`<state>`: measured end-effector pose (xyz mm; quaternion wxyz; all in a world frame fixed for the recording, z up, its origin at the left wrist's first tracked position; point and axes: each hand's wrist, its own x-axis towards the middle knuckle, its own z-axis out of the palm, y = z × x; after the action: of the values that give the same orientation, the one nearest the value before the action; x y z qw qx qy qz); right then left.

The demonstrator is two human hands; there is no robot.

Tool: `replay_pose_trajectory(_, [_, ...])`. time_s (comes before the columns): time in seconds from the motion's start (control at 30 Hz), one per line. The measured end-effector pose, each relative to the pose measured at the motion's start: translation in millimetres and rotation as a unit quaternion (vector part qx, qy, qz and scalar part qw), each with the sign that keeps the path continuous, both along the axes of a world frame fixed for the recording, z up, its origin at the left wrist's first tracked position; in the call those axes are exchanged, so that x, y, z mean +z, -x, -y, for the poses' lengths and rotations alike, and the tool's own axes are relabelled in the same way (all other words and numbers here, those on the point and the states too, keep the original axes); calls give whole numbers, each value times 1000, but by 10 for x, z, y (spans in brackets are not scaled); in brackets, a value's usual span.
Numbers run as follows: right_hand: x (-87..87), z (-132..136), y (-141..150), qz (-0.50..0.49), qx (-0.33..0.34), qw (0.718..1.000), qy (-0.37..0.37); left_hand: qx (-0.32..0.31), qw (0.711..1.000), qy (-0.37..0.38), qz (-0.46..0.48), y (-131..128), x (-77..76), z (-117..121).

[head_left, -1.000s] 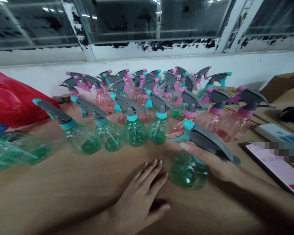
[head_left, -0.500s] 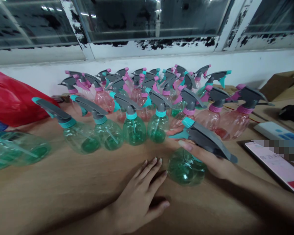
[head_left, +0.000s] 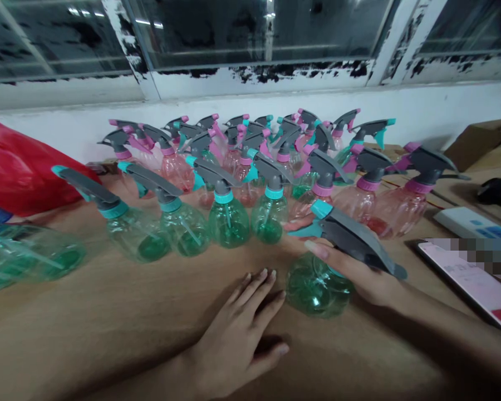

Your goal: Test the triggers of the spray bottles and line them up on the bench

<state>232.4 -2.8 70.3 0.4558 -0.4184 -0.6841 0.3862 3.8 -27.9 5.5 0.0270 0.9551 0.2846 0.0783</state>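
My right hand (head_left: 361, 273) grips a green spray bottle (head_left: 317, 287) around its neck, below the grey and turquoise trigger head. The bottle's base is at the tabletop, and the palm side of the hand is hidden. Just left of it, my left hand (head_left: 248, 323) lies palm down on the wooden table (head_left: 142, 317), fingers stretched out and holding nothing. Beyond the hands runs a row of green spray bottles (head_left: 229, 223) with turquoise collars. Pink spray bottles (head_left: 394, 209) with pink collars continue that row to the right.
Behind the front row stand several more pink and green spray bottles (head_left: 177, 170) near the wall. More green bottles (head_left: 62, 259) are at the left edge, by a red plastic bag (head_left: 29, 167). On the right are a phone (head_left: 463, 278), a white box (head_left: 471, 223) and a brown carton (head_left: 480, 145).
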Motion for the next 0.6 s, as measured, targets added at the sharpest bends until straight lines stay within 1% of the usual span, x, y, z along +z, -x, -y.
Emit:
replay_pose_trajectory(0.13, [-21, -10, -13, -11, -1, 1000, -9, -1, 1000, 0, -3, 6, 5, -8])
replay_pose_trajectory(0.27, [-54, -24, -35, 4, -8, 1000, -20, -3, 1000, 1, -1, 1, 5, -8])
replay_pose_trajectory(0.43, [-32, -14, -34, 1, -1, 1000, -28, -4, 1000, -5, 0, -9, 12, 6])
replay_pose_trajectory(0.6, [-41, -16, -33, 3, -17, 999, -35, -4, 1000, 0, 3, -15, 15, 5])
